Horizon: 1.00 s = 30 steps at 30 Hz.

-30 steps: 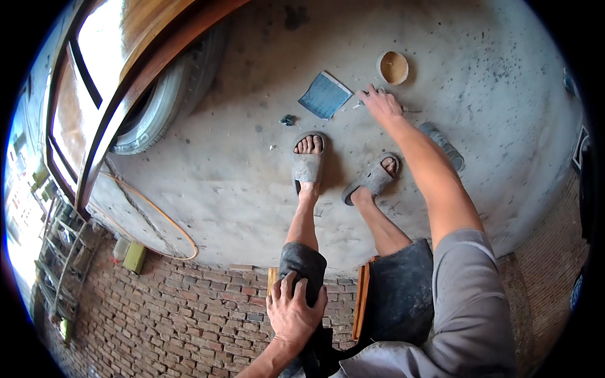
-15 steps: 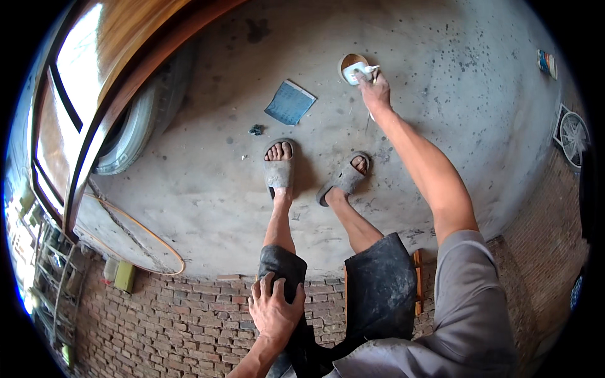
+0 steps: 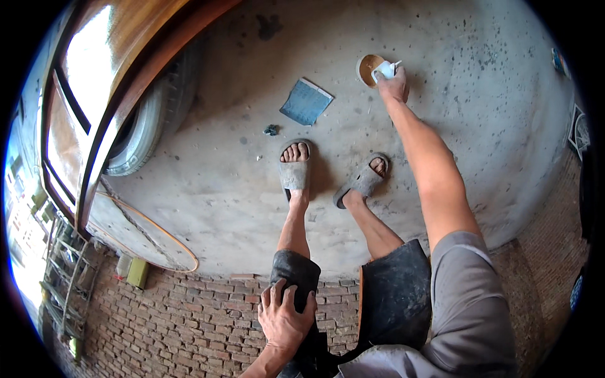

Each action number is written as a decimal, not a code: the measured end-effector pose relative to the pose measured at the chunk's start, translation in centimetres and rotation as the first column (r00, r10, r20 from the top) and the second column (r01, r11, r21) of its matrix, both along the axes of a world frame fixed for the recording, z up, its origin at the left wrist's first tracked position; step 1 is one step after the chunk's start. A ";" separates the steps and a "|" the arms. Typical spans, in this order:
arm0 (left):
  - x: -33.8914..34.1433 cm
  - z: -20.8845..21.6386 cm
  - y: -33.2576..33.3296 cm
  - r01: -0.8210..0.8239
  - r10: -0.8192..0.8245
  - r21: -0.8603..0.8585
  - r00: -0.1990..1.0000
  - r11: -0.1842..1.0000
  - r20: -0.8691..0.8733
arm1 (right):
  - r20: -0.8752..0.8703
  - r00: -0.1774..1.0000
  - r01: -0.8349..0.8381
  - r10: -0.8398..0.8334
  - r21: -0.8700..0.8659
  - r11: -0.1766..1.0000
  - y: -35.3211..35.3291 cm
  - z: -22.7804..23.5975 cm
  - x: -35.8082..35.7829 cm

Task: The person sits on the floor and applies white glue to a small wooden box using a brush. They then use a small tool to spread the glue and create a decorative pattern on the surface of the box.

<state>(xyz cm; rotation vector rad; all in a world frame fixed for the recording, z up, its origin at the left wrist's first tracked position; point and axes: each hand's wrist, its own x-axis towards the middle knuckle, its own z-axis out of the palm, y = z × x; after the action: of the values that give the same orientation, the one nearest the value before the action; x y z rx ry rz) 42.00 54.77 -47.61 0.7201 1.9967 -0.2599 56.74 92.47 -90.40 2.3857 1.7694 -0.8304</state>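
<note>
My right hand (image 3: 395,85) reaches far out over the concrete floor, fingers wrapped round a small white squeeze bottle (image 3: 385,70) with a pointed nozzle. The bottle overlaps the right side of a shallow round bowl (image 3: 368,65), tan inside with a pale rim; whether the two touch I cannot tell. Resting on my left knee, over the dark shorts (image 3: 295,269), is my left hand (image 3: 283,319), fingers spread and holding nothing. A blue-grey rectangular sheet (image 3: 307,103), perhaps sandpaper, lies on the floor left of the bowl.
A small dark clump (image 3: 271,130) lies near my sandalled left foot (image 3: 295,165). Far left stand a tire (image 3: 140,140) and a glossy wooden panel (image 3: 142,38). An orange hose (image 3: 165,234) curves beside a yellow-green block (image 3: 137,273). Brick paving (image 3: 195,315) borders the concrete.
The whole view has shifted, so floor things appear farther right. My right hand has moved the bottle rightward across the bowl, uncovering more of its inside. My left hand stays on the knee.
</note>
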 end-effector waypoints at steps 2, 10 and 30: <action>0.1 0.1 0.2 0.008 -0.008 -0.005 1.000 1.000 -0.008 | 0.072 0.996 -0.045 0.044 0.008 0.999 -0.4 0.9 -0.2; 0.5 0.3 0.7 0.018 -0.014 0.056 0.998 0.998 -0.069 | -0.110 0.966 -0.240 0.235 -0.025 0.971 -4.4 7.7 -1.0; 7.5 23.7 -1.6 -0.890 0.563 0.452 0.402 0.057 0.722 | -0.507 0.197 -0.936 0.839 0.157 0.314 -20.6 70.3 -1.4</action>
<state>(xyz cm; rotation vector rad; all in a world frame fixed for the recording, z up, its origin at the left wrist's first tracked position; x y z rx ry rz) 49.46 53.19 -23.89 0.0569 1.7406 1.5059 55.35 71.91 -20.15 0.5607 2.5695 -1.3127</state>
